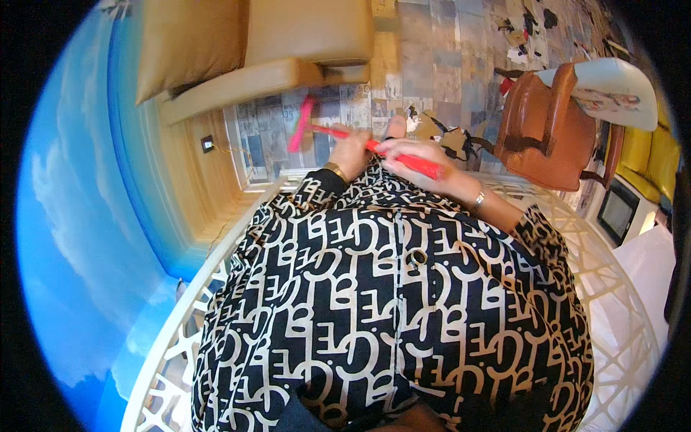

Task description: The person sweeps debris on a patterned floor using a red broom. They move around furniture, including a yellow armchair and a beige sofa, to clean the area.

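Observation:
Both of my hands are on a red-handled tool [415, 163] with a pink crosswise head [302, 124], T-shaped and blurred, so its exact kind is unclear. My right hand [418, 154] wraps the thick end of the handle. Closer to the head, my left hand [352, 154] grips the thinner shaft. The head points left, above the patterned floor [334, 108] and beside a tan sofa [232, 89]. Under my hands lies the black-and-white patterned garment [399, 281] that I wear. A bare foot [397, 127] shows just beyond my hands.
A white lattice chair [621, 291] surrounds me. Dark and pale scraps [453, 141] litter the floor ahead. At right stands a brown leather chair or bag [545, 140] with a white printed panel [615, 94]. A wall socket [208, 144] with a thin yellow cord is at left.

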`<state>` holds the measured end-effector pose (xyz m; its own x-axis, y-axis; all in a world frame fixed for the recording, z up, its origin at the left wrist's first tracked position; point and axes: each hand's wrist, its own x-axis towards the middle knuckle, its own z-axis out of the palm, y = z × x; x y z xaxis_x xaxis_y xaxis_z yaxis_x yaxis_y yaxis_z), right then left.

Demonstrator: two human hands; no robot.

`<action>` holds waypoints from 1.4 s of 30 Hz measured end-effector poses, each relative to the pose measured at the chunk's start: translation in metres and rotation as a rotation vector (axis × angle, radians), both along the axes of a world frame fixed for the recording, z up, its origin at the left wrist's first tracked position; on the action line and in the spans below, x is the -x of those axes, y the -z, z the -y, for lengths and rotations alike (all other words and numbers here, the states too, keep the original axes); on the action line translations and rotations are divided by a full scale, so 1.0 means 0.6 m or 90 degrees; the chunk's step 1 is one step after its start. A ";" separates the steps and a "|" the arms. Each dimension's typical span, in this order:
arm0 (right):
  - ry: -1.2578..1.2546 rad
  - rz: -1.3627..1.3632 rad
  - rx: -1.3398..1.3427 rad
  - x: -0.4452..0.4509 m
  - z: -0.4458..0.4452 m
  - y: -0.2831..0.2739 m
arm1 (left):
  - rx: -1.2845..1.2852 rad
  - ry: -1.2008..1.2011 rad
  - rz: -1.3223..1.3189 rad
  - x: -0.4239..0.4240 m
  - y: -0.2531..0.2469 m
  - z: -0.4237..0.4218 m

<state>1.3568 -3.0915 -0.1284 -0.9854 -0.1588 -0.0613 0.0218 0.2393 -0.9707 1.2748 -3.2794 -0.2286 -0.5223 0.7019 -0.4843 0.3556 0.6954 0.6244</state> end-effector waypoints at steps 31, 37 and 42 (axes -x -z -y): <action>-0.067 0.262 0.363 -0.010 -0.051 0.012 | 0.109 0.070 -0.051 -0.006 0.001 -0.007; -0.249 0.508 -0.025 0.067 0.050 0.080 | 0.155 0.028 -0.067 0.022 0.121 0.092; -0.297 0.488 -0.204 0.115 0.157 0.099 | 0.127 0.028 -0.010 0.069 0.137 0.170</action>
<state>1.2879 -3.1857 -0.1878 -0.5010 -0.3887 -0.7733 0.4600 0.6373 -0.6183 1.2334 -3.3816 -0.3106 -0.5026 0.6153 -0.6073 0.3968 0.7883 0.4703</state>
